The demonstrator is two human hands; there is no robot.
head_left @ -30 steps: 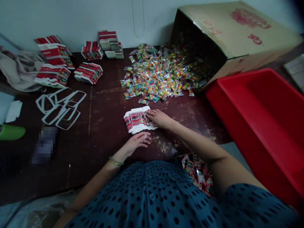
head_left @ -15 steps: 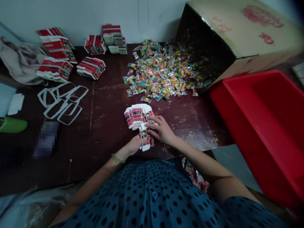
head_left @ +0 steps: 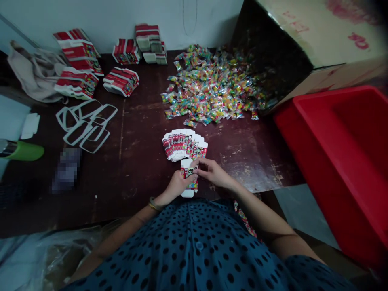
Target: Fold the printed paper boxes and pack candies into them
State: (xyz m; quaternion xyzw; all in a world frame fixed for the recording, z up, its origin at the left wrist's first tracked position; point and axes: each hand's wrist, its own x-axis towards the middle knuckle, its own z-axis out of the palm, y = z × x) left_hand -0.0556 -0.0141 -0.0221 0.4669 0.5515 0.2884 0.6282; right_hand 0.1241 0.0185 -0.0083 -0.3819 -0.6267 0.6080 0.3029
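My left hand point(head_left: 176, 185) is closed round a small flat printed candy box point(head_left: 188, 171), with the thumb across its front. The box has white end flaps and a red, colourful print, and is held near the table's front edge. At its upper right side, my right hand point(head_left: 214, 173) pinches the same box between thumb and fingers. Just beyond both hands, a fanned-out stack of matching flat boxes point(head_left: 178, 146) lies on the dark table. The fingers behind the held box are hidden.
Wrapped colourful candies point(head_left: 209, 93) form a heap at the back, beside a large cardboard box point(head_left: 321, 36). A red plastic tub point(head_left: 327, 133) stands at right. Stacks of flat boxes point(head_left: 121, 81), pale bands point(head_left: 87, 125) and a green bottle point(head_left: 28, 151) lie at left.
My right hand has come off the stack and now pinches the held box. The stack is spread wider to the right. The whole view has shifted slightly.
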